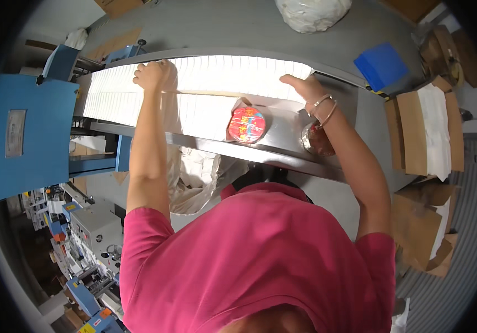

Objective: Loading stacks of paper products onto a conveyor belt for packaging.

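Item: long row of white folded paper sheets (pixel 205 89), ribbed along its edges, lying on a grey metal table (pixel 283 133). Left hand (pixel 152 75) is curled over the row's left part; right hand (pixel 303 86) presses its right end, fingers together. Step judged: squaring the row; next calls for even inward pressure. Near: round red lid (pixel 247 125).
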